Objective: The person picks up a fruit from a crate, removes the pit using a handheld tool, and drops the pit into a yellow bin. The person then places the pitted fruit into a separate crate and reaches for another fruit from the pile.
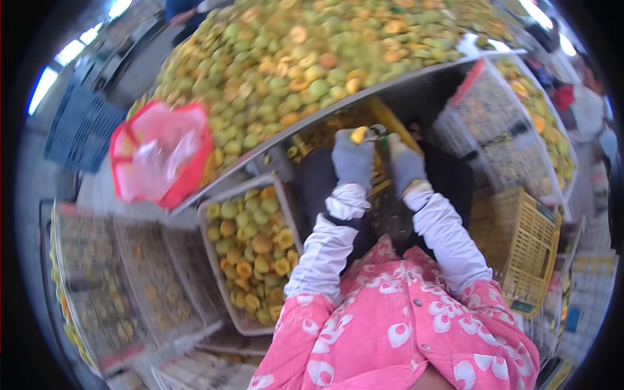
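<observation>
My left hand [354, 158], in a grey glove, is closed around a piece of yellow fruit [358, 134] that looks like apricot or peach. Close beside it, my gloved right hand [405, 162] is closed on a small metal tool with a curved, ring-like end [377, 132]. The tool's end is at the fruit, but blur hides whether they touch. Both hands are over a yellow crate [390, 123] between my knees, with fruit bits inside. Beyond the hands rises a large heap of yellow-green fruit [279, 84], some whole and some halved.
A metal table edge [338, 104] runs in front of me. To the left are a crate of fruit [250, 257] and a pink-red plastic bag [162, 156]. A yellow basket [520, 253] and a tilted white crate [500, 130] stand right. Other people appear at the far edges.
</observation>
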A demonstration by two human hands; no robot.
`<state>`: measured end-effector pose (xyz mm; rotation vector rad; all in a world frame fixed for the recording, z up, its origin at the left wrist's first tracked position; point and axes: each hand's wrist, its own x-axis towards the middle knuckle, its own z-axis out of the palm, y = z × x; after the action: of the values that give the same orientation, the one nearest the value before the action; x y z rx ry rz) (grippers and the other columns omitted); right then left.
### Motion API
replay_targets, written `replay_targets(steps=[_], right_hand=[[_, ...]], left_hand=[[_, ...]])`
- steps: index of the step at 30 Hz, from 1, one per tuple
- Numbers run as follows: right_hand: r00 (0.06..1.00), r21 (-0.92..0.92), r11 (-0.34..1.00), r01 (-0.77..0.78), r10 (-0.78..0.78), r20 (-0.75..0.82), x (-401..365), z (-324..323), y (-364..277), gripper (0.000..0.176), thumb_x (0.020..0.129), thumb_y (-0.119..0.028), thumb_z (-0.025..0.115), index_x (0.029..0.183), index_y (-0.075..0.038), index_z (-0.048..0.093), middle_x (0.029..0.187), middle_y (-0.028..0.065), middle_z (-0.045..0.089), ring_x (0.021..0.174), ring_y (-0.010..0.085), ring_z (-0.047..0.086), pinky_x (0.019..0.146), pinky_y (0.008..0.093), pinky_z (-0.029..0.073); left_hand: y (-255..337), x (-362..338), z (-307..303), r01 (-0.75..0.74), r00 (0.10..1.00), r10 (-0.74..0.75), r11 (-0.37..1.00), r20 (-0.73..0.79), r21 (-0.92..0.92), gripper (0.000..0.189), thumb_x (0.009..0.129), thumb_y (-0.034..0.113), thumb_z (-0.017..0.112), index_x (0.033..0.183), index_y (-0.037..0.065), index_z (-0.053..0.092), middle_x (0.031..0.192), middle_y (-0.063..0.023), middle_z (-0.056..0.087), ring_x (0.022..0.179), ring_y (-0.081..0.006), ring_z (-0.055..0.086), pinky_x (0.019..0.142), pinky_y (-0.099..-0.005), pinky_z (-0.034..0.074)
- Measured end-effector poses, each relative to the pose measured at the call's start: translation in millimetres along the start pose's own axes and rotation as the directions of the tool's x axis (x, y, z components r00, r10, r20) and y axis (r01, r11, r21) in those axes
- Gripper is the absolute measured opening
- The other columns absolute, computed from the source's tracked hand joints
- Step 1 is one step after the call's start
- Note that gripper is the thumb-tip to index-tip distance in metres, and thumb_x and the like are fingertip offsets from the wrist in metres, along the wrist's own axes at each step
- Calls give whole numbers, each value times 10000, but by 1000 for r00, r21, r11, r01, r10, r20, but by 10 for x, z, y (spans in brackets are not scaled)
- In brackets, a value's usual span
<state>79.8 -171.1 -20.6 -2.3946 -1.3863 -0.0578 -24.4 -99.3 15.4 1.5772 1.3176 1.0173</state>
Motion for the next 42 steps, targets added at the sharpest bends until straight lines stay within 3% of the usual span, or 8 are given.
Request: replay_targets(steps=[5,11,15,18,22,29,34,42], right_hand=[[939,-54,971,-233,239,248,83,359,600,433,981,-449,472,1047,-35,583,928,288,676,882,452,654,741,527,500],[727,277,793,-543,278,628,-247,319,522,365,980,-387,531,1058,-42,620,778,179,678,670,295,670,641,411,523],[771,328,837,-438,163,615,-402,603,568,352,992,-384,548,1044,-40,602,656,101,595,506,162,562,486,346,474],[920,416,888,-193,17,391,-510,841,662,404,971,-383,565,1127,-16,631,917,254,679,855,422,664,721,453,511],[855,293,917,-271,90,511,-350,649,587,455,975,-451,511,1060,-23,639,946,283,657,925,465,628,765,493,492],[733,300,845,-443,148,664,-248,483,608,420,954,-427,555,1052,-23,613,858,233,680,840,384,682,748,438,509],[704,338,753,-564,226,673,-181,372,536,491,888,-429,637,1171,-38,542,980,259,672,921,419,664,804,450,498],[898,643,658,-392,121,424,-374,424,773,270,933,-257,648,1064,-24,608,1011,182,691,965,304,686,788,359,509]], left_hand=[[-52,75,-795,-186,959,155,976,-237,-117,275,835,138,751,1066,43,636,938,-115,687,840,-199,654,788,-334,524],[-2104,346,-2121,110,864,163,862,-476,495,426,859,198,683,1220,-3,579,1173,-235,619,1085,-398,581,947,-448,464],[-2656,47,-1957,-82,947,264,748,-182,658,531,859,231,646,1327,13,523,1324,-255,548,1225,-425,507,1016,-470,437],[-2973,77,-1699,-197,955,293,543,36,816,562,827,233,647,1339,36,523,1364,-237,530,1237,-413,511,1032,-473,433],[-3141,605,-1631,-91,991,132,810,-28,579,511,830,188,682,1303,46,551,1268,-225,586,1108,-399,600,868,-440,529],[-1917,850,-1721,-183,977,201,623,71,760,191,866,243,705,880,55,676,850,-161,674,728,-319,645,644,-437,516],[-581,1208,-1198,-487,873,457,819,171,304,267,899,212,694,706,47,608,630,-114,590,546,-275,573,545,-376,451],[-275,3666,464,-554,831,462,635,310,538,534,892,334,659,1375,141,537,1370,-270,501,1265,-431,487,1014,-454,448]])
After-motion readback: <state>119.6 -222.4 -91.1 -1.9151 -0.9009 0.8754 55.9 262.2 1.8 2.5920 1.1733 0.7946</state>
